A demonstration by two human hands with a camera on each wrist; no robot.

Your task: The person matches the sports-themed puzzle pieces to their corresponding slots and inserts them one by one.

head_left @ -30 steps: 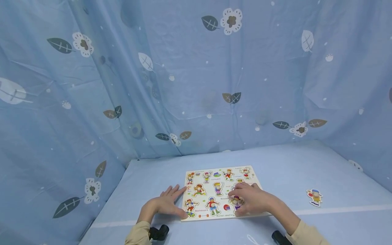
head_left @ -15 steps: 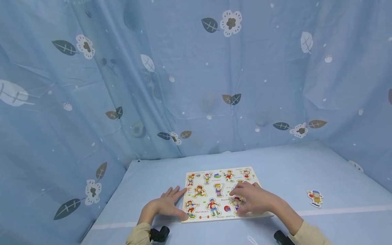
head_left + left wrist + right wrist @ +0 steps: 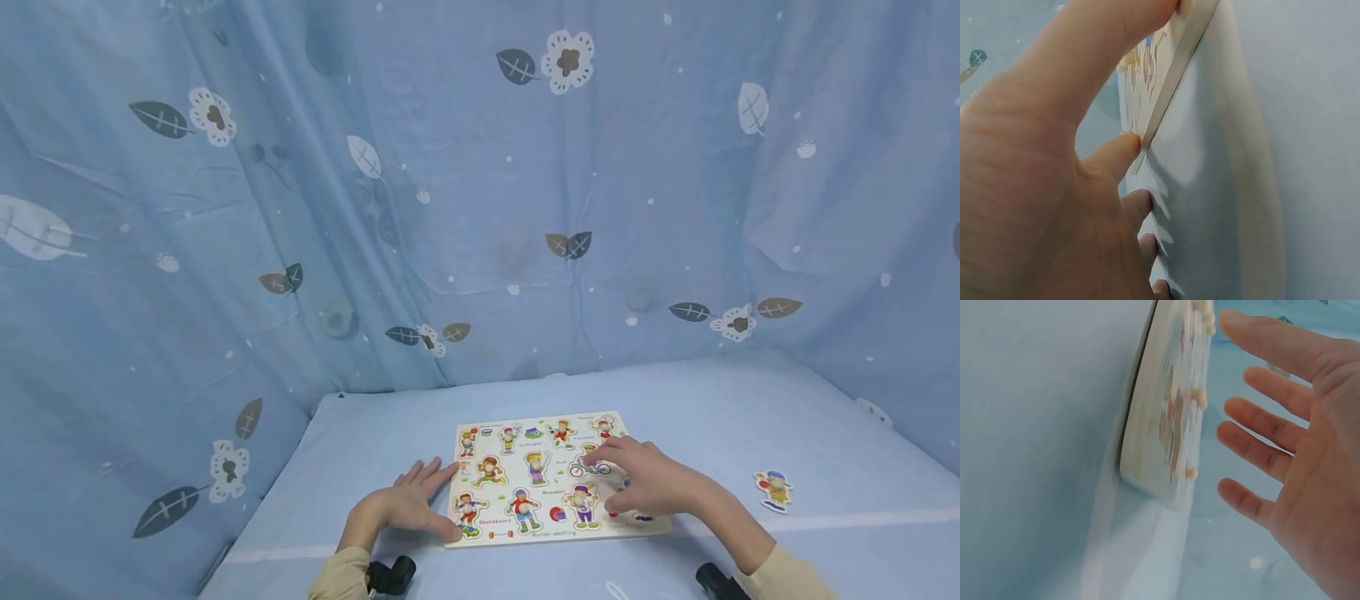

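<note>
A white wooden peg puzzle board point(image 3: 517, 475) with several sports figures set in it lies flat on the table. My left hand point(image 3: 408, 504) rests at its left side, fingers spread, with the thumb on the near left corner and the index fingertip against the edge. Over the right part of the board hovers my right hand point(image 3: 652, 479), fingers apart and holding nothing. Beside it show a batter piece point(image 3: 583, 506) and a cyclist piece point(image 3: 590, 461); a figure farther right is partly hidden under the hand. In the right wrist view, round knobs point(image 3: 1199, 398) stick up from the pieces.
One loose figure piece point(image 3: 774, 490) in a blue cap, with a red round shape at its side, lies on the table to the right of the board. A blue patterned curtain point(image 3: 465, 208) hangs behind and at the sides of the blue tablecloth point(image 3: 720, 417).
My right hand has lifted off the batter piece and moved right, its fingers spreading and uncovering that piece and the cyclist. My left hand keeps its place at the board.
</note>
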